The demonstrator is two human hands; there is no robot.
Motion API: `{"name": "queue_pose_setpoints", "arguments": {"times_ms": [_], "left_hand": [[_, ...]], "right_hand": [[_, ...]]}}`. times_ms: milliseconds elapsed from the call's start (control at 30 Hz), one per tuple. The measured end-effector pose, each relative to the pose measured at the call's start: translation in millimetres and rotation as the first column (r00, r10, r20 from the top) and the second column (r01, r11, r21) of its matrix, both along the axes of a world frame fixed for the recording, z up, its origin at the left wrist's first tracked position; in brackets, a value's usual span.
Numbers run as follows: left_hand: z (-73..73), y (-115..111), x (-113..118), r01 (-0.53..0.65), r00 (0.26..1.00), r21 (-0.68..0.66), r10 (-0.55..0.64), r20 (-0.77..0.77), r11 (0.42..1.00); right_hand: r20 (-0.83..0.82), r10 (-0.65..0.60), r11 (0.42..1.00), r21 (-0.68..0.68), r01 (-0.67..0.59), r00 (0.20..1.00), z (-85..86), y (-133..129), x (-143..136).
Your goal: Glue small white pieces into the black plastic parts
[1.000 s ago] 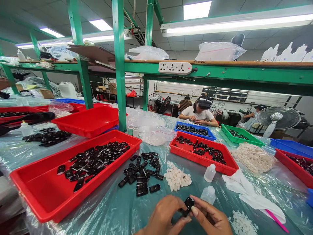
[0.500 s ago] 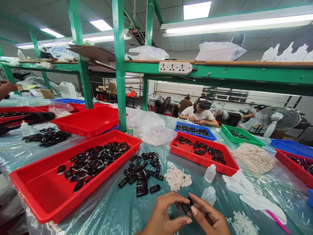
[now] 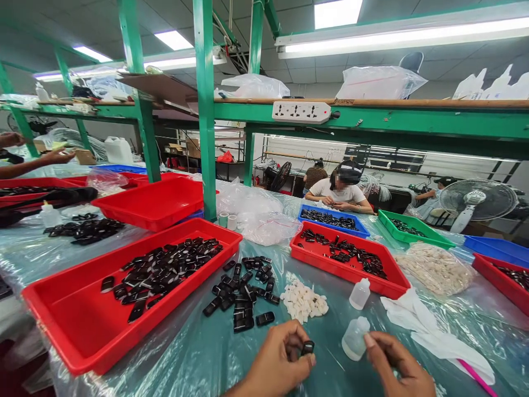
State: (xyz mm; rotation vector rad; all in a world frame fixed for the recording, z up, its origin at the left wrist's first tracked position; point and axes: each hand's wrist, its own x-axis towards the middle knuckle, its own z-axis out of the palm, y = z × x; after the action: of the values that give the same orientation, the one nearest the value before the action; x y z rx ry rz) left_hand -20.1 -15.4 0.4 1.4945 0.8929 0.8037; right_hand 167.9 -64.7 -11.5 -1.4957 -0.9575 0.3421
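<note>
The left hand [image 3: 279, 358] pinches a black piece [image 3: 308, 347] between closed fingers; a slack hold could drop it. The right hand [image 3: 399, 364] has curled fingers beside the nearer bottle [image 3: 354, 341]; whether they grip it, I cannot tell. A nudge might topple it across the bench [image 3: 198, 353], towards the white bits [image 3: 301, 300].

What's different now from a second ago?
The right hand let go of the small black piece and moved right to the nearer bottle. The left hand kept the piece. Another person's forearm appeared at far left. The large red tray stayed put.
</note>
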Motion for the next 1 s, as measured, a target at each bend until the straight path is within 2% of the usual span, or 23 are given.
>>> {"name": "queue_pose_setpoints", "arguments": {"times_ms": [67, 167, 233, 333, 400, 500, 600, 700, 833, 933, 1000], "left_hand": [[-0.8, 1.0, 0.2, 0.04, 0.999, -0.052, -0.038, 0.035, 0.998], [-2.8, 1.9, -0.9, 0.055, 0.998, -0.042, -0.054, 0.027, 0.998], [-4.5, 2.1, -2.0, 0.052, 0.998, -0.013, -0.052, -0.016, 0.999], [-5.8, 1.9, -3.0, 0.061, 0.997, 0.0, -0.061, -0.045, 0.998], [-4.6, 1.3, -3.2, 0.059, 0.997, -0.001, -0.059, -0.053, 0.998], [-0.7, 0.4, -3.3, 0.039, 0.994, -0.01, -0.039, -0.099, 0.999], [-0.7, 1.7, -3.5, 0.011, 0.994, 0.017, -0.009, -0.111, 1.0], [-7.9, 6.2, -3.2, 0.013, 0.998, 0.028, -0.012, -0.054, 1.0], [-16.8, 12.3, -2.2, 0.104, 0.995, -0.157, -0.104, 0.008, 0.982], [-15.5, 13.9, -2.2, 0.147, 0.988, -0.229, -0.133, 0.076, 0.962], [-12.7, 13.7, -2.4, 0.174, 0.983, -0.246, -0.154, 0.101, 0.953]], "right_hand": [[0.027, 0.023, 0.999, -0.03, -0.023, 0.999, -1.0, 2.3, 16.7], [0.07, 0.013, 1.0, -0.016, -0.012, 0.997, -8.4, 6.6, 30.7], [0.096, 0.041, 0.999, -0.035, -0.038, 0.995, -15.8, 9.5, 34.0], [0.108, 0.134, 0.977, -0.178, -0.114, 0.985, -26.3, 13.8, 36.1], [0.115, 0.143, 0.964, -0.243, -0.112, 0.983, -31.3, 16.4, 37.0], [0.124, 0.14, 0.97, -0.218, -0.111, 0.982, -34.0, 18.6, 35.9], [0.04, 0.177, 0.967, -0.194, -0.166, 0.983, -29.6, 18.0, 28.9], [-0.195, 0.204, 0.972, -0.075, -0.222, 0.959, -20.3, 14.8, 16.5], [-0.526, 0.266, 0.959, 0.057, -0.279, 0.808, -7.9, 9.2, 0.6], [-0.723, 0.309, 0.942, 0.144, -0.303, 0.618, -0.2, 5.8, -5.8], [-0.787, 0.382, 0.911, 0.234, -0.339, 0.485, 4.1, 4.2, -7.7]]}}
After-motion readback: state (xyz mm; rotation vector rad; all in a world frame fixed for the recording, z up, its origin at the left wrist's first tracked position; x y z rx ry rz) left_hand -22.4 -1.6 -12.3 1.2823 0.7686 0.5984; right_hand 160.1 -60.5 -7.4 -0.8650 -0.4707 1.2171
